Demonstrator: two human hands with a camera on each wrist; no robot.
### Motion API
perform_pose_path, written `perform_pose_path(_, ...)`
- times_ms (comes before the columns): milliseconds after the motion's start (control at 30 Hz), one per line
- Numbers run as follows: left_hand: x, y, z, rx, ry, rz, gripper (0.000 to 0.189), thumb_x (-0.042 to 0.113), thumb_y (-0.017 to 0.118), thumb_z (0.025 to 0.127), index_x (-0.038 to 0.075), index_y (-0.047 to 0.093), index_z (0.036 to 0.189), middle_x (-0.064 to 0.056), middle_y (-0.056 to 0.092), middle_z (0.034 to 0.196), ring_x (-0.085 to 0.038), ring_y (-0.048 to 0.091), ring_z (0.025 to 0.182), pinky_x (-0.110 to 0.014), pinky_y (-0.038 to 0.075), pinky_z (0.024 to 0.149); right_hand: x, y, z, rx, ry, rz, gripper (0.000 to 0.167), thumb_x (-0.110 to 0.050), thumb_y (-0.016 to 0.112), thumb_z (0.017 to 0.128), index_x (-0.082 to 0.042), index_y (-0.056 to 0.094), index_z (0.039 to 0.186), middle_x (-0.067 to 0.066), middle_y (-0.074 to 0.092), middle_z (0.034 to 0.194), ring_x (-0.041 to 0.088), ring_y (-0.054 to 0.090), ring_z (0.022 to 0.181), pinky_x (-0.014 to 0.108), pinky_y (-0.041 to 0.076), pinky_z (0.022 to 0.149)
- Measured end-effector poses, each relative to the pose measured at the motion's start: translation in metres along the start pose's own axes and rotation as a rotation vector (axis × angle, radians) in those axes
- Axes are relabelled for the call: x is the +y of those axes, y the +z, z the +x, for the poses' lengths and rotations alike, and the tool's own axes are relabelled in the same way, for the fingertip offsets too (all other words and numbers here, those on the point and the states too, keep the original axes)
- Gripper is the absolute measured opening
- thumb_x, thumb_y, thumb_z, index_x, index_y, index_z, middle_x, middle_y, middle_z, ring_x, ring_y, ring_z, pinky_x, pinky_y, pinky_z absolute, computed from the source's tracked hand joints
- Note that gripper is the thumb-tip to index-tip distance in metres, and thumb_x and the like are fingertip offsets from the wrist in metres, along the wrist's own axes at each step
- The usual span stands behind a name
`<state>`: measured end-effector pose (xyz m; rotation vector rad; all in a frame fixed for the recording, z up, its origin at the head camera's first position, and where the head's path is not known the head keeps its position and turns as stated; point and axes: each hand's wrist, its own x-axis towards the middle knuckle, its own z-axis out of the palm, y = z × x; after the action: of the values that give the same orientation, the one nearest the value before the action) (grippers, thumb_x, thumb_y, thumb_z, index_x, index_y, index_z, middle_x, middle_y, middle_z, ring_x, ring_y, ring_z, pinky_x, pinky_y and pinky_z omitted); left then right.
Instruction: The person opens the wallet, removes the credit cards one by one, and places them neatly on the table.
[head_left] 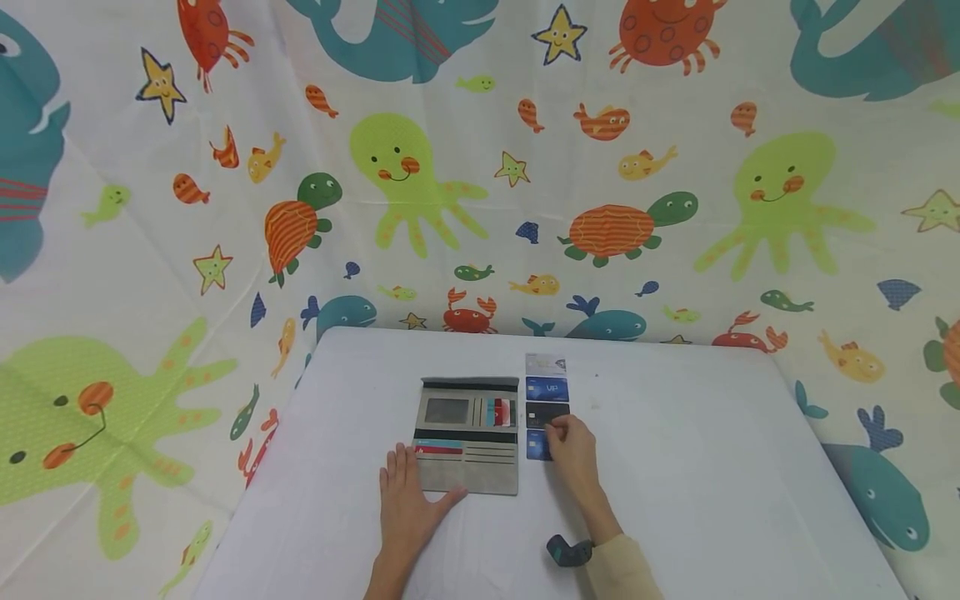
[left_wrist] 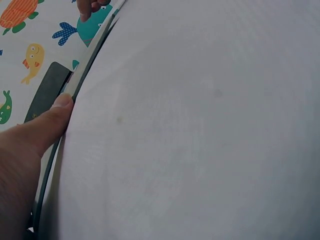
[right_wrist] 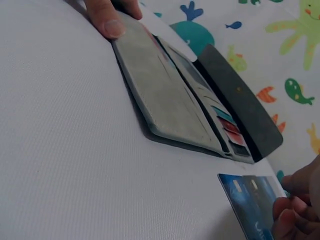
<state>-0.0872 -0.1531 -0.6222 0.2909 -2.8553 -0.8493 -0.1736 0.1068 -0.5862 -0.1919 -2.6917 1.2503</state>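
A grey bifold wallet [head_left: 491,479] lies unfolded on the white table, with cards [head_left: 495,412] tucked in its slots. My left hand [head_left: 408,504] rests at its lower left, fingers spread along the side and thumb on the near edge; the left wrist view shows that thumb [left_wrist: 57,112]. Right of the wallet a column of cards runs away from me: a blue card [head_left: 534,450], a black card [head_left: 536,414], a blue VIP card [head_left: 553,388] and a grey one [head_left: 542,364]. The curled fingers of my right hand [head_left: 576,454] pinch the black card near its lower right, partly covering the nearest blue card.
The white table [head_left: 712,467] ends at a hanging cloth [head_left: 510,225] printed with sea animals, behind and at both sides. A black device [head_left: 567,552] sits on my right wrist. In the right wrist view the wallet's dark flap [right_wrist: 240,95] stands raised at the far side.
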Motion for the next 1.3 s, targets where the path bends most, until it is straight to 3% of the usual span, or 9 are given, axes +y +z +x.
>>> perform_pose_path(333,0.0,-0.001,0.001,-0.059,-0.034,0.003,0.122,0.069,0.077,0.07,-0.003,0.027,0.156,-0.024,0.021,0.165,-0.043,0.016,0.154,-0.058,0.01,0.126,-0.017,0.022,0.003,-0.085,-0.065,0.036,0.012,-0.009,0.07,0.091,-0.002,0.068,0.101,0.006,0.065,0.084,0.013,0.056,0.074,0.019,0.049,0.061)
perform_pose_path(633,0.001,0.001,0.001,-0.052,-0.03,0.015,0.122,0.068,0.078,0.069,-0.002,0.028,0.156,-0.023,0.022,0.165,-0.042,0.017,0.155,-0.058,0.011,0.126,-0.031,0.039,-0.002,-0.149,-0.126,0.067,0.012,-0.01,0.071,0.091,-0.003,0.068,0.099,0.005,0.065,0.084,0.011,0.056,0.076,0.019,0.05,0.066)
perform_pose_path(1000,-0.001,-0.001,0.002,-0.078,-0.044,0.026,0.123,0.071,0.076,0.07,-0.002,0.027,0.156,-0.022,0.02,0.166,-0.041,0.014,0.155,-0.057,0.01,0.126,-0.057,0.051,-0.008,-0.28,-0.205,0.072,0.015,-0.013,0.07,0.091,-0.004,0.069,0.103,0.002,0.065,0.086,0.01,0.056,0.076,0.02,0.05,0.067)
perform_pose_path(1300,0.002,-0.003,0.002,-0.078,-0.044,0.019,0.123,0.071,0.076,0.07,-0.002,0.027,0.156,-0.023,0.02,0.165,-0.041,0.014,0.155,-0.058,0.01,0.126,-0.068,0.061,-0.009,-0.397,-0.221,0.077,0.017,-0.013,0.07,0.092,-0.004,0.068,0.106,0.001,0.065,0.088,0.008,0.056,0.076,0.02,0.051,0.068)
